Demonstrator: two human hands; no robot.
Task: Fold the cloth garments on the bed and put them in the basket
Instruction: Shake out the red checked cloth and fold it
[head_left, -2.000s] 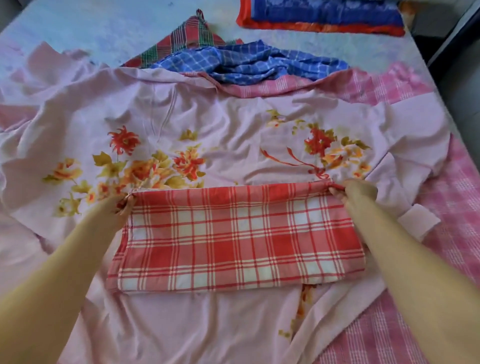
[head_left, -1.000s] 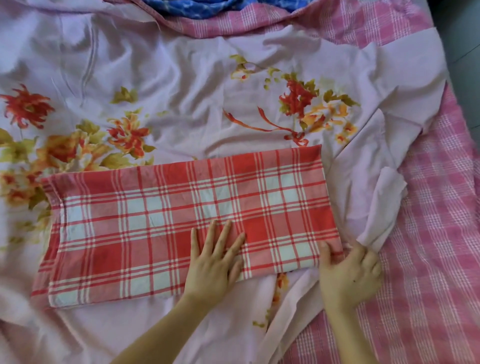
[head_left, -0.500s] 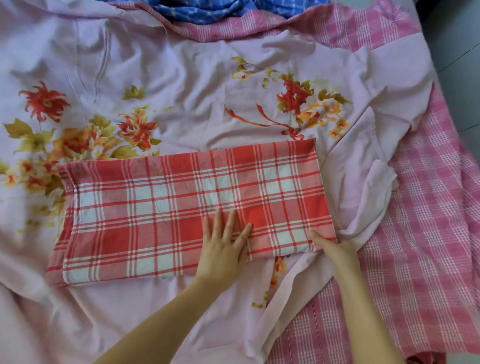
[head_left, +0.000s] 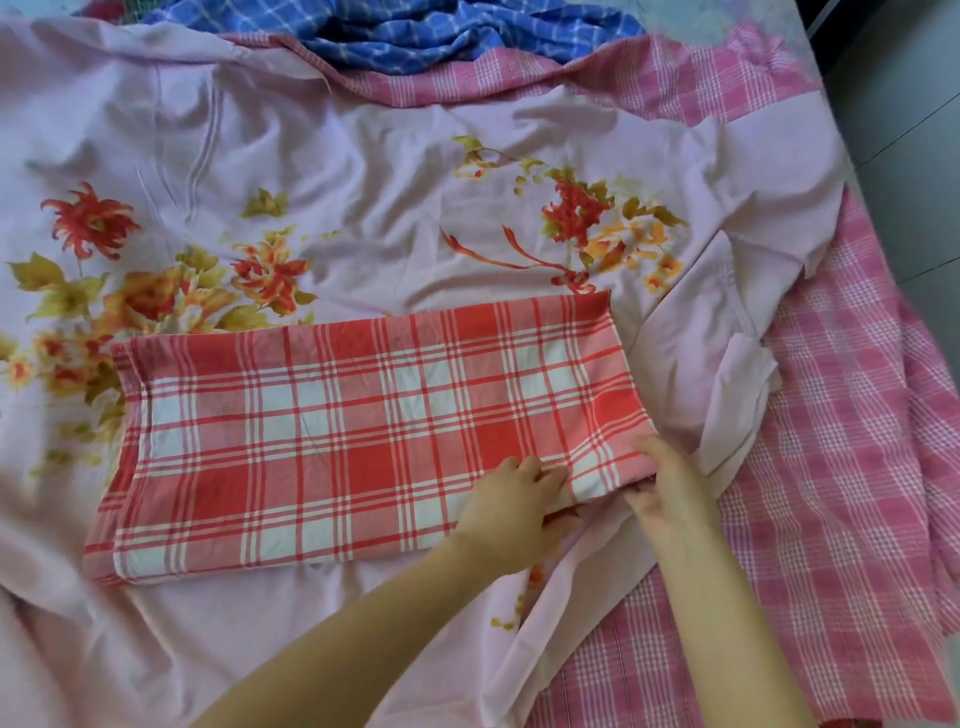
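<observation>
folded red-and-white plaid cloth (head_left: 332, 441): 1
crumpled blue checked cloth (head_left: 415, 36): 1
pale pink floral sheet (head_left: 363, 171): 1
pink-and-white checked sheet (head_left: 831, 467): 1
bare hands: 2, left hand (head_left: 511, 512), right hand (head_left: 670, 483)

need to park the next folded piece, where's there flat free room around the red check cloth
Free: floral sheet between red check cloth and blue checked pile; also the sheet below the cloth's left half. Crowded: its near right corner, where left hand and right hand grip.
</observation>
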